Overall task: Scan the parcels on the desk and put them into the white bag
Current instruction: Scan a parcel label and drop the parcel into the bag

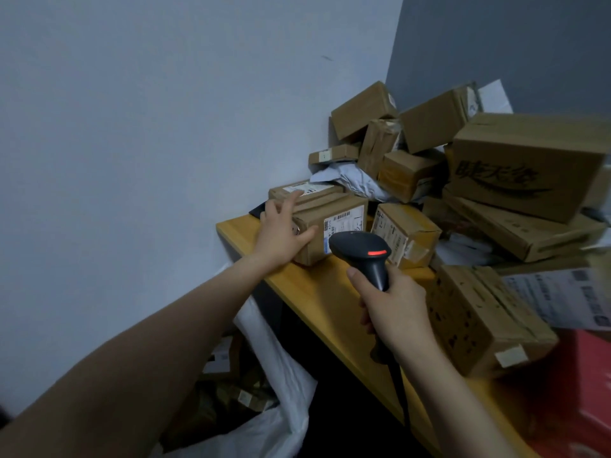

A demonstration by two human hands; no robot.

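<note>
The left hand [281, 231] lies spread over the near corner of a brown parcel [330, 223] at the desk [317, 302] edge, fingers loosely curved round it rather than clamped. The right hand [393, 309] is wrapped firmly round the grip of a black scanner [362, 251], its red light aimed at the parcel's label [344, 221]. The white bag [284, 368] gapes below the desk. The likely trouble: the thumb sits near the barcode and may block the read, or the loosely held parcel may slip off the edge.

Quantities: one handheld scanner [362, 251]; one white bag [281, 368]; two hands; at least twelve cardboard parcels [525, 163] piled toward the desk's [317, 292] far corner.
</note>
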